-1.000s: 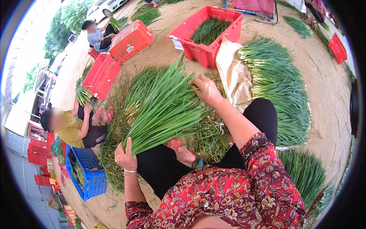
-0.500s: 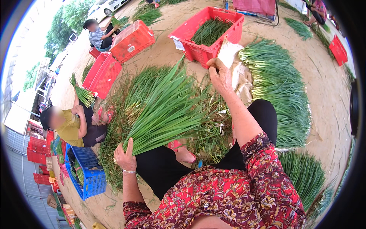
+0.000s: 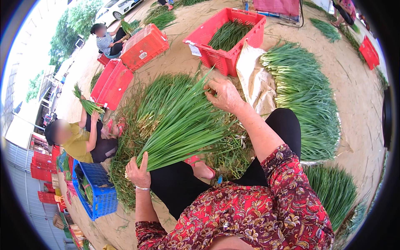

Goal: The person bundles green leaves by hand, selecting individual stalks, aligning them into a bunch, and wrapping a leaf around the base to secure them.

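We hold a bunch of chives over our lap.

Our left hand is closed around its root end; the leaves fan up to our right hand, whose fingers pinch a few tips. Loose chives cover the ground beneath, a red crate stands beyond, a neat chive row lies to the right, and a person in yellow sits by a blue crate at left.

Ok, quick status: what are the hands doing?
Left hand grips the green bunch at its base. Right hand pinches the leaf tips. Loose greens piled beneath.
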Available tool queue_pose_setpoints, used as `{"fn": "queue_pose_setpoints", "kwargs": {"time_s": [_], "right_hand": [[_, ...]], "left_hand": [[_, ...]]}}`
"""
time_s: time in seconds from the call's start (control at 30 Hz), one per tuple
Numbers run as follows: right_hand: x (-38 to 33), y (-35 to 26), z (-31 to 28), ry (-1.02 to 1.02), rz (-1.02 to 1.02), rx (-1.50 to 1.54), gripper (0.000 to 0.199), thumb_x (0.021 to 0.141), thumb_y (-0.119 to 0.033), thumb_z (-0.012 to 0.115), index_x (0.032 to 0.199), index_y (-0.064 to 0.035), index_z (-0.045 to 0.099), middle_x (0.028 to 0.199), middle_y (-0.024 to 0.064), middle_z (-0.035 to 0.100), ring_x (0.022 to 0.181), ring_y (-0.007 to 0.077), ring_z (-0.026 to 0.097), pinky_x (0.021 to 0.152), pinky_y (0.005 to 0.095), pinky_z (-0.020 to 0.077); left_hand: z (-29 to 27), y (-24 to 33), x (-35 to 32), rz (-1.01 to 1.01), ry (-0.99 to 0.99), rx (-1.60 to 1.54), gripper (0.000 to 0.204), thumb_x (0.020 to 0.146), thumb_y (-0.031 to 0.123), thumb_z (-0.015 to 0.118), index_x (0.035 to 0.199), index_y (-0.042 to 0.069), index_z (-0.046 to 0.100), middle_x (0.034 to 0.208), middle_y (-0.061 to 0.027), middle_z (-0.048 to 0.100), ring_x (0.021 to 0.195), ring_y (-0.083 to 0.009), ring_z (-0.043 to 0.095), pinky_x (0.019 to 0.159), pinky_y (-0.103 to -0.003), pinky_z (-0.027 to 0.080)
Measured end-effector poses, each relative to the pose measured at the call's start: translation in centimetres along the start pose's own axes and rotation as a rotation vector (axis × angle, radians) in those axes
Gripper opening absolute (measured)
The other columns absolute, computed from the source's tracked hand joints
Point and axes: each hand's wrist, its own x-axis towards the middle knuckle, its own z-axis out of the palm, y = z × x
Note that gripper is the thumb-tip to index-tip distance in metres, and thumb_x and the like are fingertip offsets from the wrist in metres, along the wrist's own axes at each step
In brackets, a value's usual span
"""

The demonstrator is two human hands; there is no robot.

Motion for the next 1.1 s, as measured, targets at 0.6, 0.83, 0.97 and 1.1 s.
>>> {"fn": "queue_pose_setpoints", "kwargs": {"time_s": [0.6,0.83,0.97,1.1], "right_hand": [[5.2,3.6,-2.0,0.018,0.03,-0.019,0.02,0.09,-0.017,0.053,0.099,-0.0065,0.067,0.087,0.0148,0.068,0.08,0.0347,0.063,0.074,0.044,0.0499],[4.4,3.3,-1.2,-0.477,0.239,0.191,0.031,0.093,-0.01,0.055,0.122,0.0019,0.058,0.098,0.0132,0.071,0.087,0.0163,0.065,0.082,0.0296,0.0493],[4.0,3.9,-0.9,-0.421,0.178,0.283,0.033,0.089,-0.008,0.059,0.12,0.0005,0.06,0.094,0.0121,0.071,0.083,0.0172,0.064,0.08,0.0311,0.0503],[3.7,4.3,-0.3,-0.418,0.087,0.147,0.034,0.084,-0.013,0.063,0.117,-0.0042,0.064,0.092,0.0119,0.071,0.084,0.0243,0.068,0.078,0.0363,0.0529]], "left_hand": [[-0.4,0.0,1.0,0.076,0.003,0.014,0.052,0.083,0.008,0.053,0.128,0.035,0.057,0.096,-0.0146,0.057,0.079,-0.0313,0.057,0.07,-0.043,0.048],[-0.5,0.0,0.8,0.065,0.007,0.011,0.05,0.082,0.009,0.054,0.126,0.033,0.059,0.096,-0.0143,0.057,0.078,-0.0308,0.057,0.069,-0.042,0.048],[-0.4,0.0,0.9,0.069,0.011,0.004,0.05,0.082,0.009,0.054,0.125,0.033,0.06,0.096,-0.0142,0.057,0.079,-0.0308,0.057,0.069,-0.042,0.048],[-0.5,0.2,1.2,0.071,0.006,-0.001,0.05,0.082,0.008,0.054,0.125,0.033,0.06,0.096,-0.0142,0.057,0.079,-0.0308,0.057,0.07,-0.042,0.048]]}}
